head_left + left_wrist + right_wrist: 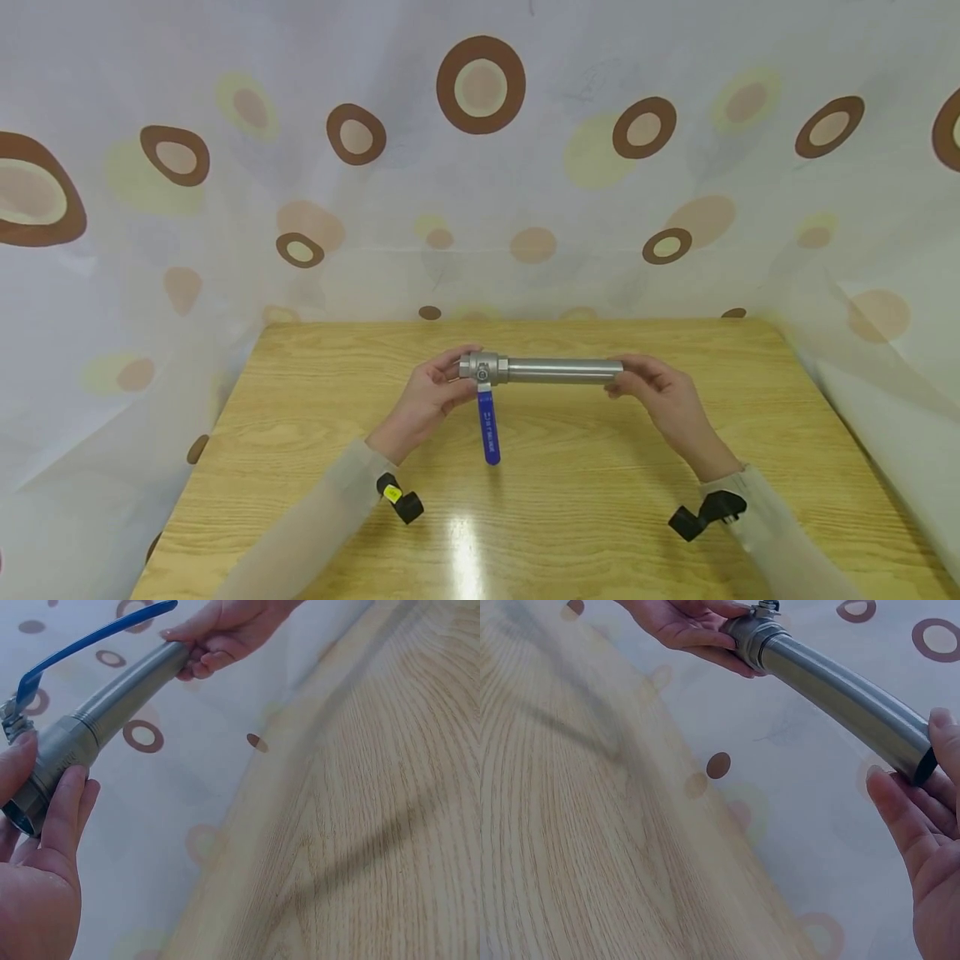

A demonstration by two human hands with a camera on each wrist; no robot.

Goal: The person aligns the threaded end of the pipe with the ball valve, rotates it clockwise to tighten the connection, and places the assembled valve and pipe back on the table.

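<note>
A metal ball valve (483,367) with a blue lever handle (489,429) is joined to a straight steel pipe (558,371). Both are held level above the table, with the lever pointing toward me in the head view. My left hand (423,404) grips the valve body, thumb on the near side and fingers behind and below. At the pipe's far right end, my right hand (671,404) pinches it between thumb and fingers. The left wrist view shows the valve's open end (26,814) facing the left palm. In the right wrist view the pipe's open end (924,766) shows between the right fingers.
A wood-grain table (315,500) lies beneath the hands. White sheeting (555,283) with brown and yellow circles rises behind it and at both sides. Each wrist carries a small black camera, one on the left (408,507) and one on the right (686,522).
</note>
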